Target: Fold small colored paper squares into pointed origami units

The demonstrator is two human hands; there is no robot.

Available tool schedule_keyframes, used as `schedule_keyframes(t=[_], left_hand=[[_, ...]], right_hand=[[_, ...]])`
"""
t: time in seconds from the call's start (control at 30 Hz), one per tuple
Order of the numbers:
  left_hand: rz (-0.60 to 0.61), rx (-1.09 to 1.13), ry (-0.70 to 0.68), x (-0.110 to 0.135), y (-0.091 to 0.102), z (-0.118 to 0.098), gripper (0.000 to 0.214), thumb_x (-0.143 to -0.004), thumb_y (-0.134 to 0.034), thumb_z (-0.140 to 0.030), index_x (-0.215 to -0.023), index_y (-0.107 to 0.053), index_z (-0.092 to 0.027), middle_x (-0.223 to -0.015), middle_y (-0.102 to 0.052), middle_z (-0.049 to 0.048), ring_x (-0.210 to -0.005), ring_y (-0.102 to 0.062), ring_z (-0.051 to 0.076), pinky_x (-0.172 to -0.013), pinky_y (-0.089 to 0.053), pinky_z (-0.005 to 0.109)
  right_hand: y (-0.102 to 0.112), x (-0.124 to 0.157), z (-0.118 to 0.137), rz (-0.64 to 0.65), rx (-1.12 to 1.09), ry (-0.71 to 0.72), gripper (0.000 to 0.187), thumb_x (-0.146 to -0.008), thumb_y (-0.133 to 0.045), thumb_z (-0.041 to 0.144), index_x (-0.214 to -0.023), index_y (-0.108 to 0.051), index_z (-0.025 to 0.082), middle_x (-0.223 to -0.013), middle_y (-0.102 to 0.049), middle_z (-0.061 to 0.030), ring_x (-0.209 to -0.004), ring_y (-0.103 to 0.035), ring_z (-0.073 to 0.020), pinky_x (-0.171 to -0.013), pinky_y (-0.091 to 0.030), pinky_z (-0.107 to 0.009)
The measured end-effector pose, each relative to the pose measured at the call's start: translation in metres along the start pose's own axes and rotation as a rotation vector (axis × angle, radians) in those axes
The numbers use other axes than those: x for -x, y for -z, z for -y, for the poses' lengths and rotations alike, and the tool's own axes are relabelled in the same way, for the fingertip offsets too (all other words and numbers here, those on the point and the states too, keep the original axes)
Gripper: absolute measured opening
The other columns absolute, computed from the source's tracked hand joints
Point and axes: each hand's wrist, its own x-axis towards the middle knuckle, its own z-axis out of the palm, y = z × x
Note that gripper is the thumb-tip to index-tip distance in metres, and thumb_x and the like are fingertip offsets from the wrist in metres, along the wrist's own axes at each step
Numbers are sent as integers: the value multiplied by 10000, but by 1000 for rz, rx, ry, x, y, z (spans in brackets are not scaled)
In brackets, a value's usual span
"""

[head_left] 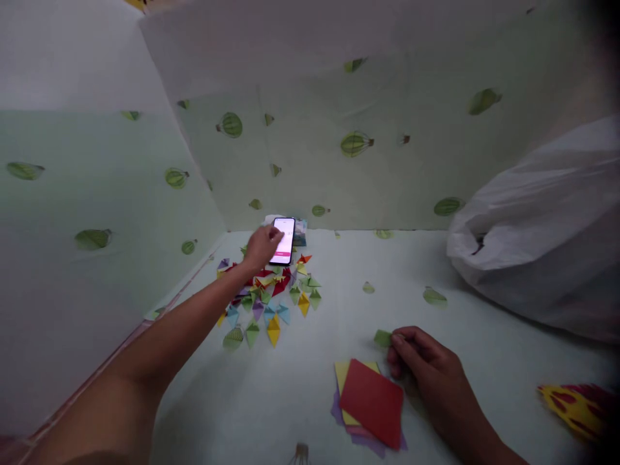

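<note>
My left hand (pixel 262 246) is stretched far forward and touches the lit screen of a phone (pixel 285 240) that leans at the back of the surface. Below the phone lies a heap of small folded paper pieces (pixel 271 294) in red, green, yellow, blue and purple. My right hand (pixel 422 363) rests near me with fingers curled, pinching a small green folded paper piece (pixel 382 338). Just left of that hand sits a stack of paper squares (pixel 371 403), red on top, yellow and purple beneath.
The surface (pixel 484 336) and walls are covered with pale green cloth printed with balloons. A large white plastic bag (pixel 542 232) bulges at the right. A yellow and red patterned object (pixel 576 403) lies at the right edge. A small box (pixel 300 232) stands behind the phone.
</note>
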Motion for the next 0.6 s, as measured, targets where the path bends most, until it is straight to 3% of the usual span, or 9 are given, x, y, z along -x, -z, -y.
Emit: schedule_keyframes(t=[0.17,0.3,0.43,0.6], left_hand=[[291,210,-256,125,8,-52,219,-898,-613,-305,-1066,-668,-176,-1017,-699,77,-843,-650,172,-746,-531,291],[449,344,-344,204,9,-69,405,-789,-758,-302,-1153,-632,-177,-1054,-662,91,-766,-613,158,-682,-516,279],[453,397,-341,234,1,-65,30,-833,-680,-186,-829,-708,-175,-750,-665,23,-656,-580,134,-672,-474,269],[459,524,-162,241,-12,-59,123,-798,-694,-213,-912,-695,-169,-792,-689,30,-654,-585,138,-621,-446,250]], right_hand=[[-5,18,13,-9,134,217,285,-905,-578,456,-773,-613,206,-633,-596,-4,-575,-538,-151,-552,-444,-253],[-13,39,17,120,285,421,275,-948,-513,401,-792,-641,215,-650,-618,-13,-564,-555,-153,-549,-429,-256],[-19,49,17,253,341,626,261,-978,-465,317,-798,-624,215,-664,-639,-9,-546,-572,-134,-549,-419,-240],[-21,53,19,250,346,629,268,-993,-453,298,-785,-596,208,-642,-604,7,-532,-550,-117,-533,-396,-225]])
